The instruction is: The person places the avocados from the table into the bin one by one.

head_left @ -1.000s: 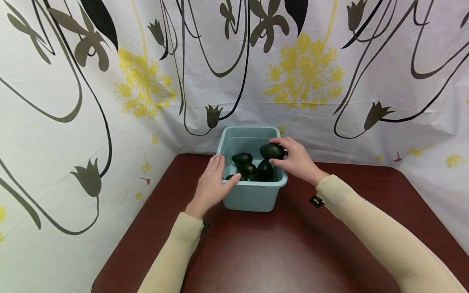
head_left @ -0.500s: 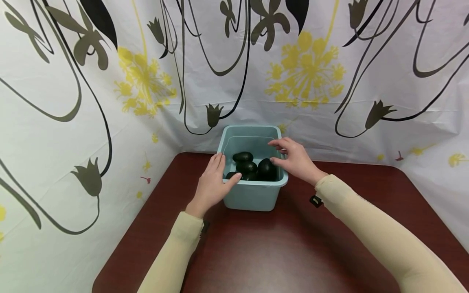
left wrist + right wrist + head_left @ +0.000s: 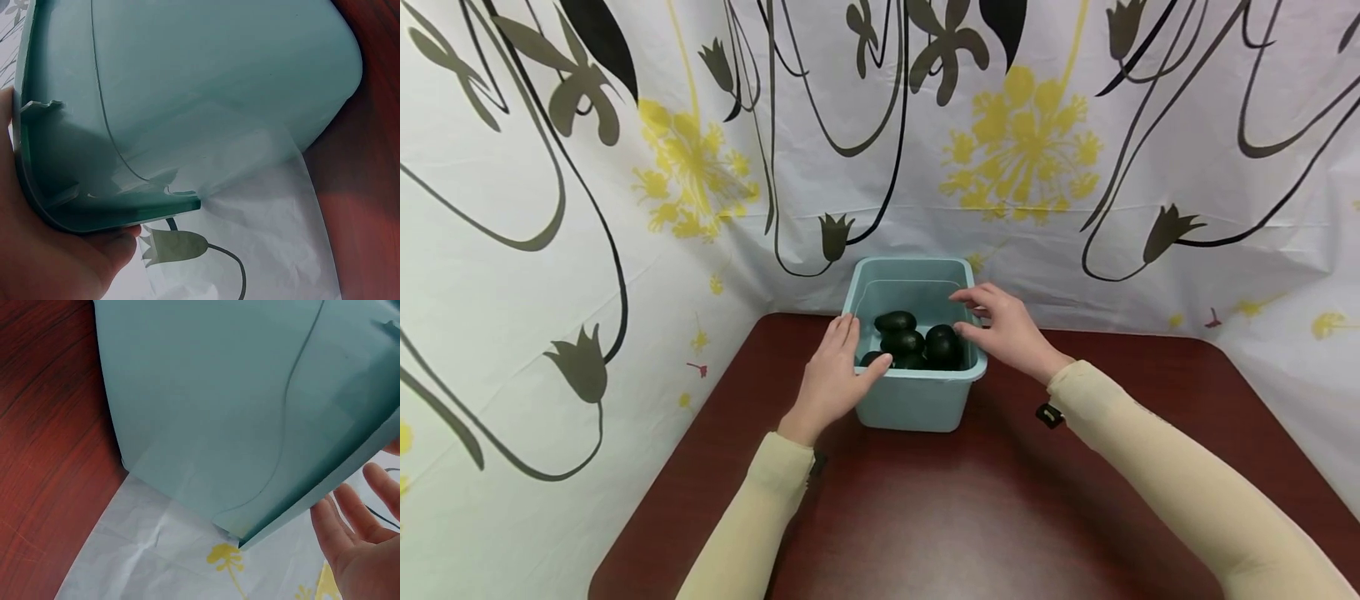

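A light blue plastic bin [image 3: 912, 402] stands near the back of the table with several dark green avocados [image 3: 902, 342] lying in it. My left hand [image 3: 833, 375] rests on the bin's left front rim, fingers extended along the side and thumb over the front edge. In the left wrist view this hand [image 3: 53, 256] lies against the rim. My right hand [image 3: 1006, 329] is at the right rim, fingers spread and bent over the inside, holding nothing. Below its thumb lies one avocado [image 3: 943, 347]. The right wrist view shows relaxed fingers [image 3: 356, 515] beside the rim.
The dark red-brown table [image 3: 917, 508] extends in front of the bin and to both sides. A white cloth [image 3: 1037, 275] with floral print hangs close behind the bin and along the left side.
My right hand has let go of an avocado, which now lies at the right front of the bin. The left hand has stayed on the rim.
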A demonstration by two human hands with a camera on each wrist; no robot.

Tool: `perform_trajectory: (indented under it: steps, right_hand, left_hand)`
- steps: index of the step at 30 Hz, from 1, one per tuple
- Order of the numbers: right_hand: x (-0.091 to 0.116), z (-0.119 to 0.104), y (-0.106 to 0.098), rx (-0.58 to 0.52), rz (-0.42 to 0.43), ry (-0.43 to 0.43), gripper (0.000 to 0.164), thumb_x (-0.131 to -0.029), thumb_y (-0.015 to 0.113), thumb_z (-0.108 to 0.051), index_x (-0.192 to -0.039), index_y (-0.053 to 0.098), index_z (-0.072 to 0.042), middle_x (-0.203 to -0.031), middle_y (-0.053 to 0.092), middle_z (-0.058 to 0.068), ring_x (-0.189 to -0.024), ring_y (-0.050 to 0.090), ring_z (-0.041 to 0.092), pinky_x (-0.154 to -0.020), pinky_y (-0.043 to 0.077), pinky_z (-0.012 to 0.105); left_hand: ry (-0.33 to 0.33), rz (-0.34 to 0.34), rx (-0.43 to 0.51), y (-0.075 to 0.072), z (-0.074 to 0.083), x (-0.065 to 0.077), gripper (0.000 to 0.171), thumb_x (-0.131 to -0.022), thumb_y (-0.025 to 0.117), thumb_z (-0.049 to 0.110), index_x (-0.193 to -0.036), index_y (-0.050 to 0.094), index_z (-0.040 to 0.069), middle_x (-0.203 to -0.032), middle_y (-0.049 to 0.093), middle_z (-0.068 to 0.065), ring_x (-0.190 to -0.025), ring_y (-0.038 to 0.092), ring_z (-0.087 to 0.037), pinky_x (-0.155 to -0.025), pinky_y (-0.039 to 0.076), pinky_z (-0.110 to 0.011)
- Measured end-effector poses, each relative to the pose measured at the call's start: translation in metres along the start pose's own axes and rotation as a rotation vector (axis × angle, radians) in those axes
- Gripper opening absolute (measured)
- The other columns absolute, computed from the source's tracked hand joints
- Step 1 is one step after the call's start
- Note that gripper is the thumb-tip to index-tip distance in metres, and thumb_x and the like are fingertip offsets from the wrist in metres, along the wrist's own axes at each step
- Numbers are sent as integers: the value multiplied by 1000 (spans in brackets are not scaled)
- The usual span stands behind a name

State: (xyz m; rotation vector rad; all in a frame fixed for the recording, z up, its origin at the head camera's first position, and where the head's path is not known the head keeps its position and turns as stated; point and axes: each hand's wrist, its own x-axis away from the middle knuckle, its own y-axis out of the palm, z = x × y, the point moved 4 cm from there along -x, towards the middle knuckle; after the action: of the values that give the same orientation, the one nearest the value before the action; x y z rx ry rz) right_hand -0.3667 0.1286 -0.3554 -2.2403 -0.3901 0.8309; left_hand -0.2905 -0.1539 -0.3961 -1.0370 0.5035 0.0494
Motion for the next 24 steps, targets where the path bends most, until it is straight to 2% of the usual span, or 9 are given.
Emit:
perform_trajectory:
  steps: [7, 12, 18, 20, 24]
  right_hand:
    - [4, -6, -8, 24, 16, -19, 39, -96, 71, -27, -134, 60, -28, -128, 54, -7, -119, 58, 28, -95, 51, 47]
    - [10, -9, -16, 39, 21, -24, 40, -95, 72, -28, -134, 60, -29, -130, 55, -3, -118, 58, 28, -95, 51, 49]
    - [20, -13, -28, 73, 37, -45, 42, -95, 72, -27, -136, 60, -27, -131, 55, -3, -116, 58, 23, -95, 51, 45]
    - [22, -14, -30, 89, 36, -49, 44, -96, 71, -27, -138, 60, -25, -132, 54, -5, -117, 57, 22, -95, 50, 47]
    - [28, -17, -36, 116, 29, -45, 47, -97, 70, -32, -141, 57, -27, -137, 52, -6, -123, 54, 21, -98, 48, 50]
  left_hand:
    - [-3, -2, -1, -1, 0, -2, 98, -94, 38, 76, -158, 29, 2, -164, 24, -13, -153, 14, -25, -113, 33, -51]
    - [-1, 2, 14, 0, -3, -5, 97, -94, 39, 76, -158, 30, 3, -164, 24, -13, -153, 15, -25, -114, 31, -51]
    - [-26, 0, 143, -3, -7, -7, 89, -95, 41, 73, -161, 28, 14, -166, 18, -10, -153, 12, -23, -113, 29, -58]
    - [-41, -13, 207, -7, -11, -7, 84, -96, 41, 72, -161, 25, 21, -167, 15, -7, -153, 11, -22, -113, 27, -60]
    - [-50, -26, 296, -18, -20, -6, 77, -99, 42, 66, -162, 21, 27, -168, 10, -1, -153, 9, -20, -116, 22, -58]
